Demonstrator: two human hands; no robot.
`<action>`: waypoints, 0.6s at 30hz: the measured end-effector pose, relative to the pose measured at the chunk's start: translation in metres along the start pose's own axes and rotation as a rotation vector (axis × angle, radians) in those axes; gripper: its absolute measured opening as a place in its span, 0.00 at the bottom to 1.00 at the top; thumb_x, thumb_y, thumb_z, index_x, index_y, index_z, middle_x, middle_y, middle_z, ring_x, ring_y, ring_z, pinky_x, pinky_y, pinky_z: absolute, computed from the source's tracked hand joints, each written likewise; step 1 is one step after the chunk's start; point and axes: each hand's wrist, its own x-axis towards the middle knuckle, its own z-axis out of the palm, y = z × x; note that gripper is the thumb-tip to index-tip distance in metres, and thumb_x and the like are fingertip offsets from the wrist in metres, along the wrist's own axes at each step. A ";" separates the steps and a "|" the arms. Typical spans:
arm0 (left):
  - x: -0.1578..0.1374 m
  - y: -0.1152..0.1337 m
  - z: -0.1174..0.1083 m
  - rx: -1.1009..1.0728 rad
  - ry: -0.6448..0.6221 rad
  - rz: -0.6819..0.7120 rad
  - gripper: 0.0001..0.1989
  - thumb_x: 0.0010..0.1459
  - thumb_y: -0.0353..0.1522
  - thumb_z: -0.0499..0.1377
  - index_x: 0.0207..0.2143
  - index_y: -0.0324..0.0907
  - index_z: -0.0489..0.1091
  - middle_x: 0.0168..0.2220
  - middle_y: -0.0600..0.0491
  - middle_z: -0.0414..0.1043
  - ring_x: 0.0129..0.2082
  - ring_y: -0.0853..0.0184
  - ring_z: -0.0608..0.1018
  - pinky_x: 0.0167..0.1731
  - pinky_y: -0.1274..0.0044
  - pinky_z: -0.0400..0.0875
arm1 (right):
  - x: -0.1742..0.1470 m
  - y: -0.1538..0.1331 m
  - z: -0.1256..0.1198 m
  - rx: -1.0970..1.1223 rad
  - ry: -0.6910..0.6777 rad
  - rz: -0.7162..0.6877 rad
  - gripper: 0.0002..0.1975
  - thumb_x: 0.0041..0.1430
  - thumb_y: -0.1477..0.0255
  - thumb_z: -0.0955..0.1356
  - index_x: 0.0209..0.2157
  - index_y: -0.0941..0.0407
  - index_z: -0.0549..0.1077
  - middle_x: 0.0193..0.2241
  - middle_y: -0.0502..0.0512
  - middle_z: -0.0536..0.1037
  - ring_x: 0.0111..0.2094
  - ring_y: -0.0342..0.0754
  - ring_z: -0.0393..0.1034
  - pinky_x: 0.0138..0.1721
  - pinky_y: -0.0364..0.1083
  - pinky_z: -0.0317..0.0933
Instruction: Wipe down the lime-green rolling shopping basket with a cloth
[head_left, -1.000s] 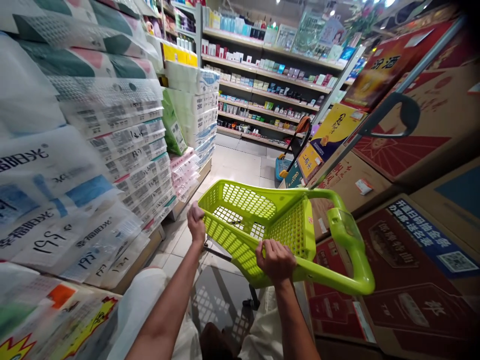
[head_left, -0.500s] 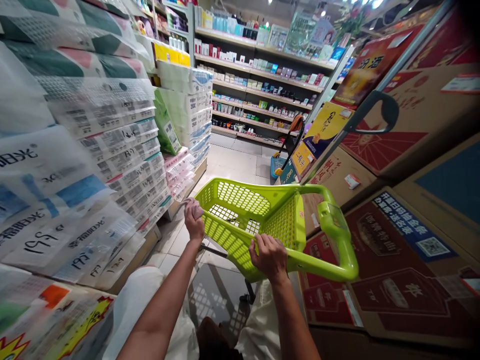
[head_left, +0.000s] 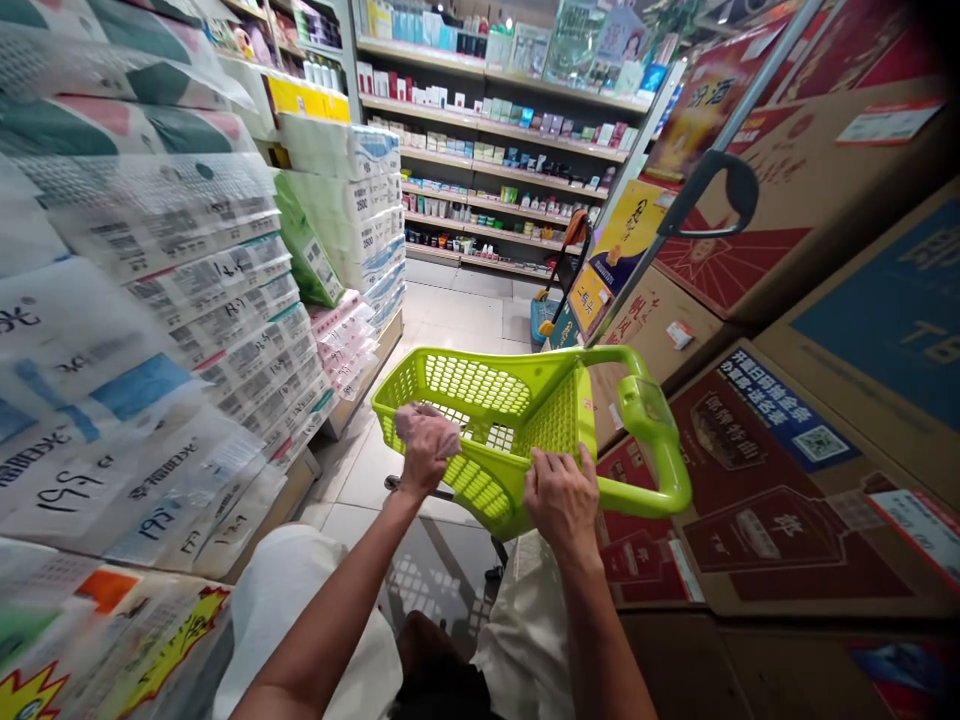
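Note:
A lime-green plastic shopping cart (head_left: 480,380) stands turned sideways before me, and I see nothing inside its basket. My left hand (head_left: 426,455) is closed around a crumpled pinkish cloth (head_left: 421,422) at the cart's near side rim. The cloth lies against that rim or just above it; I cannot tell which. Farther right, my right hand (head_left: 562,492) grips the same rim near the handle end, with its fingers curled over the edge and the thumb hidden.
Stacked tissue packs (head_left: 217,270) line the left side. Liquor cartons (head_left: 780,490) rise on the right, beside a dark grey trolley handle (head_left: 712,195). Shelves of small boxes and bottles (head_left: 495,150) stand at the back. Pale floor tiles (head_left: 450,310) run between them.
My left hand with the cloth has moved right along the cart's near rim. My right hand has shifted along the rim towards the handle. The cart sits slightly farther left in view.

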 end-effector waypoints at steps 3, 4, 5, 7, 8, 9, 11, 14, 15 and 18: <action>-0.004 0.019 0.005 0.024 0.083 -0.080 0.22 0.53 0.24 0.53 0.50 0.41 0.74 0.50 0.44 0.77 0.56 0.52 0.75 0.64 0.56 0.67 | -0.003 0.007 -0.004 -0.011 0.018 0.033 0.12 0.65 0.75 0.64 0.44 0.57 0.79 0.35 0.55 0.84 0.39 0.51 0.72 0.68 0.57 0.46; -0.005 0.026 0.007 0.005 0.053 -0.058 0.23 0.53 0.24 0.53 0.51 0.41 0.74 0.51 0.44 0.76 0.56 0.52 0.74 0.64 0.56 0.67 | -0.005 0.010 -0.005 -0.012 0.019 0.039 0.12 0.66 0.74 0.64 0.44 0.57 0.79 0.35 0.55 0.84 0.38 0.51 0.72 0.68 0.57 0.47; -0.007 0.035 0.010 -0.022 -0.010 -0.017 0.24 0.53 0.24 0.53 0.52 0.42 0.74 0.51 0.45 0.76 0.57 0.53 0.74 0.64 0.57 0.67 | -0.006 0.013 -0.007 -0.008 0.017 0.040 0.12 0.66 0.75 0.64 0.44 0.58 0.79 0.35 0.55 0.84 0.38 0.51 0.71 0.67 0.56 0.47; -0.009 0.050 0.015 -0.058 -0.114 0.019 0.25 0.52 0.25 0.54 0.52 0.43 0.74 0.52 0.45 0.77 0.58 0.53 0.74 0.64 0.58 0.66 | -0.008 0.019 -0.009 0.007 0.020 0.037 0.13 0.66 0.75 0.64 0.45 0.58 0.79 0.36 0.55 0.84 0.38 0.50 0.72 0.67 0.55 0.49; -0.009 0.058 0.017 -0.058 -0.121 -0.009 0.25 0.52 0.25 0.55 0.52 0.44 0.74 0.52 0.45 0.77 0.58 0.53 0.74 0.64 0.58 0.66 | -0.010 0.022 -0.011 0.010 0.030 0.041 0.13 0.66 0.75 0.64 0.46 0.58 0.79 0.37 0.55 0.84 0.40 0.50 0.72 0.67 0.55 0.49; -0.010 0.065 0.018 -0.052 -0.099 -0.057 0.25 0.51 0.25 0.55 0.52 0.44 0.74 0.51 0.45 0.77 0.58 0.52 0.74 0.64 0.58 0.66 | -0.011 0.026 -0.012 0.009 0.049 0.051 0.13 0.66 0.75 0.64 0.46 0.58 0.79 0.39 0.56 0.84 0.41 0.51 0.73 0.67 0.56 0.48; -0.014 0.078 0.021 -0.063 -0.050 -0.102 0.24 0.53 0.26 0.55 0.52 0.44 0.74 0.51 0.45 0.78 0.59 0.52 0.74 0.65 0.57 0.65 | -0.013 0.031 -0.014 0.001 0.090 0.078 0.13 0.66 0.74 0.64 0.47 0.58 0.79 0.41 0.58 0.84 0.44 0.52 0.73 0.67 0.57 0.48; -0.023 0.095 0.028 -0.142 -0.158 0.061 0.27 0.55 0.24 0.54 0.57 0.45 0.72 0.58 0.45 0.75 0.64 0.54 0.71 0.69 0.57 0.59 | -0.016 0.037 -0.015 0.038 0.106 0.085 0.14 0.66 0.75 0.64 0.48 0.58 0.79 0.42 0.58 0.84 0.45 0.52 0.73 0.66 0.57 0.51; -0.026 0.099 0.031 -0.156 -0.190 0.098 0.28 0.55 0.24 0.54 0.58 0.45 0.72 0.59 0.45 0.74 0.65 0.54 0.71 0.70 0.56 0.57 | -0.017 0.038 -0.016 0.057 0.105 0.082 0.14 0.66 0.75 0.64 0.49 0.58 0.78 0.43 0.58 0.84 0.45 0.52 0.73 0.66 0.56 0.51; -0.028 0.106 0.041 -0.099 -0.065 -0.034 0.27 0.53 0.24 0.55 0.56 0.44 0.73 0.57 0.43 0.75 0.64 0.50 0.71 0.72 0.51 0.49 | -0.021 0.047 -0.020 0.058 0.138 0.129 0.17 0.64 0.76 0.64 0.51 0.58 0.78 0.44 0.58 0.84 0.46 0.52 0.73 0.67 0.59 0.49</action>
